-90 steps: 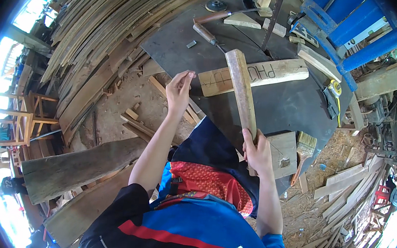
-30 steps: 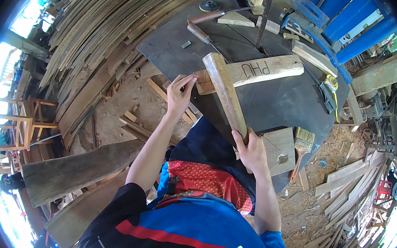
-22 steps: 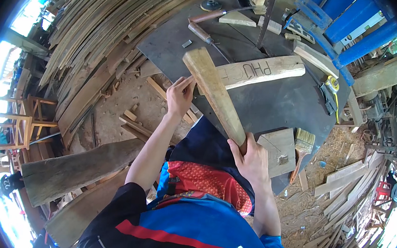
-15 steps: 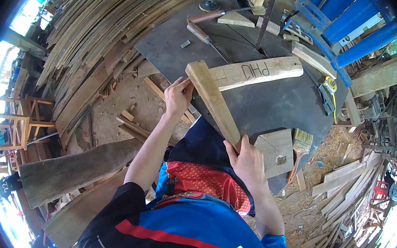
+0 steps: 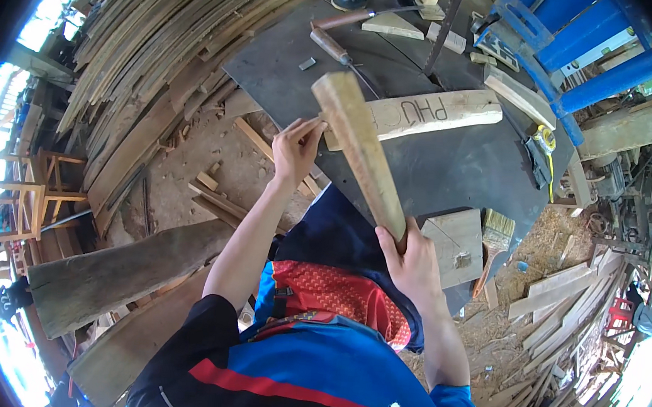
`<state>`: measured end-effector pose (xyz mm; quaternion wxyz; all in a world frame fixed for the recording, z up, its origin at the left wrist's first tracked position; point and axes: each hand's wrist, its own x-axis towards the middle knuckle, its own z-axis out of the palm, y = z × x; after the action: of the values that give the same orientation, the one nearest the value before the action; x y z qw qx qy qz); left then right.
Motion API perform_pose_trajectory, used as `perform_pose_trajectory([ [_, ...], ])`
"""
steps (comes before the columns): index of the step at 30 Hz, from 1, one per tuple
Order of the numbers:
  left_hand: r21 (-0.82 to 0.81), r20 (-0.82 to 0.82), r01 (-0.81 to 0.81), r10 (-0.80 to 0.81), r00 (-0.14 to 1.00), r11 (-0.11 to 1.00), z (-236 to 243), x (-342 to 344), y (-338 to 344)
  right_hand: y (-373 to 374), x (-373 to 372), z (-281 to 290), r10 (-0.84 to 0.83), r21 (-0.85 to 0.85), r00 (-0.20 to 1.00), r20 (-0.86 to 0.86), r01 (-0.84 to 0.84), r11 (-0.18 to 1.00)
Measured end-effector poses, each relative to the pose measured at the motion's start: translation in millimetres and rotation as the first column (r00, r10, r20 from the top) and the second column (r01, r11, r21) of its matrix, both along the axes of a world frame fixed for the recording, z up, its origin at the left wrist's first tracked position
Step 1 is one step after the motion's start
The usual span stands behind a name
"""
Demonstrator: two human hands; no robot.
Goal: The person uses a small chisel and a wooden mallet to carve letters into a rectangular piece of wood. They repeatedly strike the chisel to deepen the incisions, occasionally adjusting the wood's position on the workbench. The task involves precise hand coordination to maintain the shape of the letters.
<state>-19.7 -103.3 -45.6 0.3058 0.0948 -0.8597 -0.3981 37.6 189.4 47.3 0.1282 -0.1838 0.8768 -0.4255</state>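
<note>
Tabletop (image 5: 460, 173), dark, ran ahead of both my R grip (image 5: 416, 267) & L grip (image 5: 297, 153). Marked board (image 5: 446, 115) lay on it, fwd of R grip, its L end just by L grip. Biggest change was the club (image 5: 365, 156): w/ R grip clamped round its near end, it stuck out fwd & left, & its far end had just swung up & fwd, away from L grip. So, I'd judge, it was clear of the work, not bearing on it, & the spot by L grip was less crowded.

Vs. 0.5 s earlier: a bit of the board's L end showed btwn club & L grip; board itself hadn't moved, afaict. Sq. block (image 5: 446, 245) stayed just R of R grip, brush (image 5: 498, 228) beyond it. R grip was abt. where it'd been; L grip too, thumb & fingers together. Couldn't tell if anything thin was pinched there, or if I touched the board. Smallest: grey bit (image 5: 307, 63), well fwd of L grip, same place.
</note>
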Motion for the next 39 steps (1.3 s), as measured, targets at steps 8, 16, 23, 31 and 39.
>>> perform_pose_trajectory([
  [8,0.568,0.088,-0.065,0.019,0.996,0.82,0,-11,-7,2,-6,-22,-0.128,-0.152,0.908,0.399,0.203,0.967],
  [16,0.212,0.049,-0.026,0.016,0.999,0.977,-3,-8,-2,6,2,-33,-0.107,-0.143,0.916,0.387,0.175,0.974],
  [23,0.177,0.029,-0.045,0.04,0.999,0.983,-3,-7,-3,12,7,-43,-0.086,-0.103,0.971,0.225,0.111,0.988],
  [31,0.117,0.022,-0.046,0.044,0.999,0.992,-1,-6,-4,9,3,-24,-0.055,-0.081,0.981,0.188,0.071,0.994],
  [39,-0.027,-0.059,-0.022,0.021,0.998,0.999,-4,-4,-2,-7,3,36,-0.041,-0.155,0.999,0.012,0.043,0.987],
])
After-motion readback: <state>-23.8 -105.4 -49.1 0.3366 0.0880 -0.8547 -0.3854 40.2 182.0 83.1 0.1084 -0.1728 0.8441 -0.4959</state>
